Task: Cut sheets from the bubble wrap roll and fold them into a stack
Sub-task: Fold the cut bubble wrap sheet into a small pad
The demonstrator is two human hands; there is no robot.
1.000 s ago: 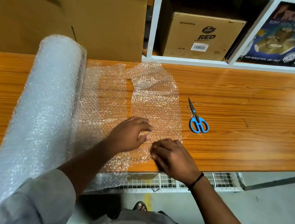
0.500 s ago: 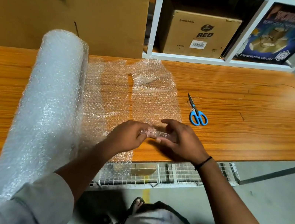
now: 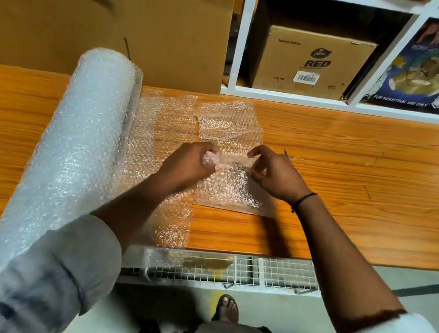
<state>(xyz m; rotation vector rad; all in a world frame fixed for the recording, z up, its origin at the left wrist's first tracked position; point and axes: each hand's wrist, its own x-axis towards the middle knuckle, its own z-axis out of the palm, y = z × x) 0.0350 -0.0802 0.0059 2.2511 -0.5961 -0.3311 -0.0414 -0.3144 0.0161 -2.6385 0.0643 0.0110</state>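
One sheet, status: one cut sheet is off the bubble wrap roll and is in the fold step; judged as the first fold, about half closed.
Work done: the cut that separates this sheet from the unrolled web.
Work left: close and flatten this fold, then cut and fold more sheets. No finished stack is visible, so the task is judged to be at an early stage.
Sheet position: between the two hands. Its near portion is raised off the wooden bench; its far portion lies flat beyond the fingertips.
Left hand: fingers curled and clamped on a bunched corner of the sheet's raised edge. Knuckles face up and the forearm crosses over the unrolled web.
Right hand: thumb and fingers pinch the opposite corner of the same edge, with the forefinger arched above it. The wrist is clear of the bench.
Hand spacing: apart, with the raised edge spanning the gap.
Roll position: well outboard of the left hand, lying on the bench; its web runs under the left forearm and hangs over the near bench edge.
Cutting tool: only a thin pointed tip shows just beyond the right hand; the remainder is hidden.
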